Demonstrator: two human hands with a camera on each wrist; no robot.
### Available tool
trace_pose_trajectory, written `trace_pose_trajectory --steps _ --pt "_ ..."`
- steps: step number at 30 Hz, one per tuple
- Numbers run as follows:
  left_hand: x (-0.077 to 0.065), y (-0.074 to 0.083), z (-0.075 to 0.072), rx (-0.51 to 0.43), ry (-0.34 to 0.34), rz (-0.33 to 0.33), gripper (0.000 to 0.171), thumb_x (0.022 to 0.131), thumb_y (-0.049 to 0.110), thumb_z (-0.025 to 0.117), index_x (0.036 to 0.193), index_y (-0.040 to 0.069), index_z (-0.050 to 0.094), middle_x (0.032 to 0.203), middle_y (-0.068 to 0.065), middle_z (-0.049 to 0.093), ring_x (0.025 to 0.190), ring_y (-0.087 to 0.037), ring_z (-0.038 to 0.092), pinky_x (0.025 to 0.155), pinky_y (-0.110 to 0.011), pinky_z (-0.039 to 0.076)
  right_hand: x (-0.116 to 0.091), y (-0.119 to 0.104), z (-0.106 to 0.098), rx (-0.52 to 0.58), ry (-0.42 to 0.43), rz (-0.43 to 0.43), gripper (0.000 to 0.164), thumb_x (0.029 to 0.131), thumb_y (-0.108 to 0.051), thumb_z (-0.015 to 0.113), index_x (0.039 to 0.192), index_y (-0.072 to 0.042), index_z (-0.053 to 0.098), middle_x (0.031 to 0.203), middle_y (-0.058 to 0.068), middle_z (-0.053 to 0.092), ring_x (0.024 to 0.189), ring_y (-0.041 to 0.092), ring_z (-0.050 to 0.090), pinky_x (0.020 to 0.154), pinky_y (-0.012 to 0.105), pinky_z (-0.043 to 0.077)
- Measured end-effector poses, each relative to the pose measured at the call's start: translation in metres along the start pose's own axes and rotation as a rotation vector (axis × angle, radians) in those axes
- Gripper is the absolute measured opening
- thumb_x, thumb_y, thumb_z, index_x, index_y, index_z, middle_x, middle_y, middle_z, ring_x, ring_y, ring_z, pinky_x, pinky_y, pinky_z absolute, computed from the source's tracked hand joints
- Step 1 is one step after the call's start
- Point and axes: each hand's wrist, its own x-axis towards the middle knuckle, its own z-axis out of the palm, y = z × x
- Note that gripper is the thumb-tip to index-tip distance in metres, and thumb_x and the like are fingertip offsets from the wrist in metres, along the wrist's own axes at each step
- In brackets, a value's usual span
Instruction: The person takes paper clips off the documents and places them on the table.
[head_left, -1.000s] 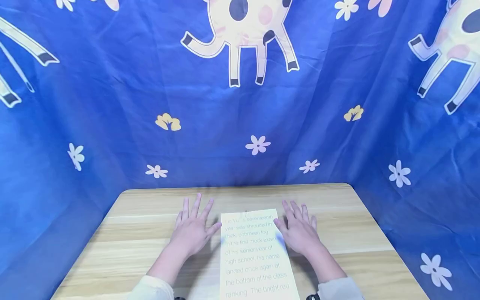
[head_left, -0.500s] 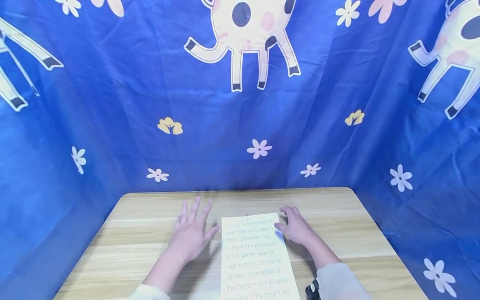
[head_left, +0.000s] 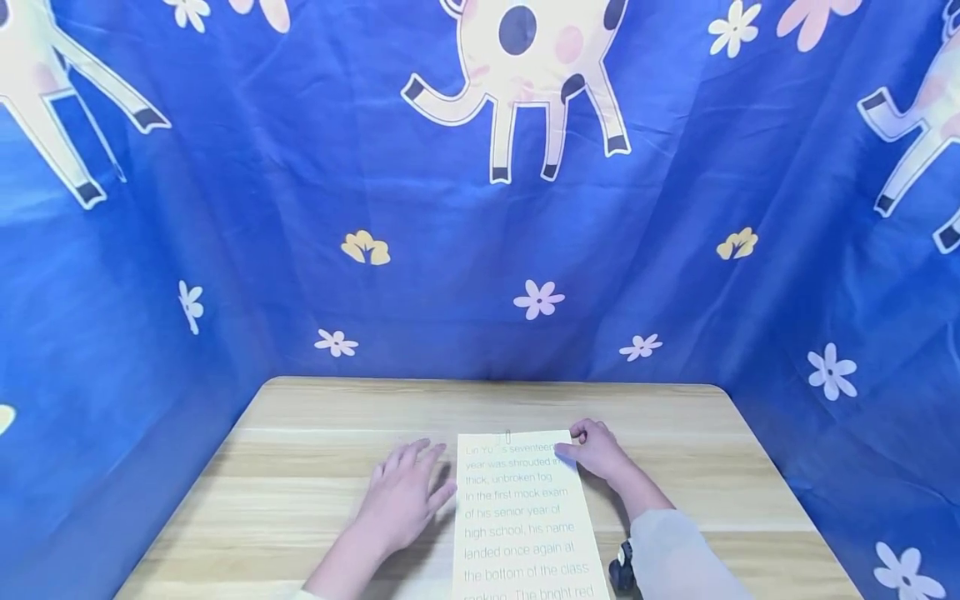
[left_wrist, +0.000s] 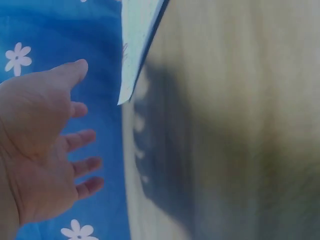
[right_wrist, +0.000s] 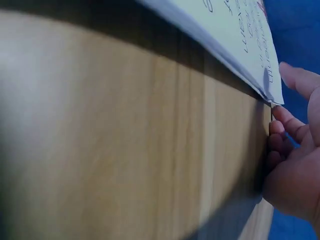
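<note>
So the paper stack (head_left: pixel 521 517) lies face up on the table right in front of me, big print on top, a paper clip (head_left: pixel 507 437) on its far edge. Side-on it looks like several sheets, with the layers a bit loose at the corner. I'd call it light and floppy, slippery sheet against sheet, easy to crease, so I'd take the far right corner with a soft pinch, or else support both sides. The clip only covers one spot, and I reckon the near end could fan out.

My right hand (head_left: pixel 598 450) is at that far right corner. The thumb (right_wrist: pixel 296 81) is over the page and the index finger (right_wrist: pixel 289 120) sits at the corner's underside; those two look apart to me, not squeezed on the paper. The other fingers are bent in below.

My left hand (head_left: pixel 397 500) is just beside the left edge, fingers spread and relaxed, holding nothing. From the wrist side there's a gap between thumb and paper, and a hand shadow on the wood.

Further out, my right sleeve (head_left: pixel 678 550) with something black (head_left: pixel 622 571) at the wrist, then the wood-grain table (head_left: pixel 330 425), and behind it a blue curtain (head_left: pixel 450 333) with cows and flowers.
</note>
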Motion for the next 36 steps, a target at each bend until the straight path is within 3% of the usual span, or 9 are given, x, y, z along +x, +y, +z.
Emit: trace_pose_trajectory --steps 3,8,11,15,19,24,29,36 --pt "-0.004 0.007 0.006 -0.012 0.02 0.075 0.05 0.103 0.043 0.071 0.141 0.011 0.068 0.156 -0.015 0.06 0.144 -0.042 0.055 0.115 -0.065 0.046 0.002 -0.004 -0.001 -0.02 -0.013 0.022 0.055 0.089 -0.038 0.089 0.122 0.0 0.067 0.118 0.016 0.057 0.106 0.028 0.056 0.09 0.037 0.049" --pt "-0.008 0.018 0.013 0.017 -0.025 0.234 0.036 0.102 0.04 0.074 0.126 0.015 0.077 0.144 -0.004 0.068 0.137 -0.031 0.057 0.108 -0.056 0.049 0.002 -0.008 -0.006 0.041 -0.064 0.069 0.043 0.091 -0.039 0.087 0.104 -0.005 0.064 0.129 0.018 0.054 0.112 0.032 0.055 0.092 0.039 0.047" --pt "-0.009 0.021 0.015 0.03 -0.031 0.258 0.035 0.1 0.04 0.076 0.127 0.018 0.076 0.141 -0.001 0.068 0.136 -0.028 0.057 0.106 -0.053 0.049 0.002 -0.007 -0.006 0.084 -0.093 0.089 0.037 0.093 -0.037 0.084 0.092 -0.009 0.06 0.121 0.014 0.052 0.108 0.031 0.053 0.086 0.035 0.043" --pt "-0.004 0.022 0.019 -0.003 -0.019 0.229 0.033 0.1 0.036 0.077 0.127 0.017 0.075 0.14 -0.003 0.068 0.134 -0.029 0.059 0.107 -0.054 0.049 0.001 -0.006 -0.005 0.124 -0.096 0.076 0.024 0.096 -0.026 0.079 0.088 -0.01 0.062 0.103 0.007 0.059 0.101 0.025 0.054 0.083 0.031 0.041" --pt "0.006 0.02 0.027 -0.104 -0.02 0.189 0.033 0.1 0.03 0.077 0.129 0.016 0.072 0.141 -0.006 0.067 0.135 -0.031 0.058 0.109 -0.056 0.048 -0.003 -0.003 -0.006 0.193 -0.069 0.065 0.012 0.098 -0.014 0.075 0.094 -0.007 0.067 0.094 0.002 0.065 0.099 0.024 0.057 0.087 0.033 0.043" --pt "0.018 0.01 0.042 -0.255 0.021 0.092 0.037 0.099 0.023 0.078 0.134 0.013 0.069 0.15 -0.012 0.06 0.141 -0.038 0.055 0.12 -0.066 0.041 -0.007 -0.002 -0.003 0.22 -0.068 0.055 0.015 0.098 -0.012 0.075 0.091 -0.008 0.063 0.082 -0.002 0.055 0.089 0.02 0.054 0.079 0.031 0.042" --pt "0.033 0.006 0.049 -0.391 0.06 -0.011 0.041 0.1 0.019 0.076 0.139 0.012 0.066 0.156 -0.015 0.056 0.145 -0.042 0.052 0.121 -0.069 0.041 -0.007 -0.002 -0.002 0.208 -0.058 0.051 0.013 0.098 -0.011 0.075 0.092 -0.009 0.063 0.079 -0.005 0.052 0.085 0.018 0.052 0.078 0.03 0.042" --pt "0.06 0.003 0.053 -0.505 0.044 -0.034 0.052 0.1 0.017 0.075 0.149 0.01 0.059 0.152 -0.022 0.057 0.134 -0.043 0.064 0.116 -0.062 0.053 -0.008 0.0 -0.005 0.237 -0.064 0.031 0.017 0.099 -0.012 0.075 0.092 -0.009 0.06 0.081 -0.005 0.051 0.087 0.017 0.053 0.08 0.03 0.042"
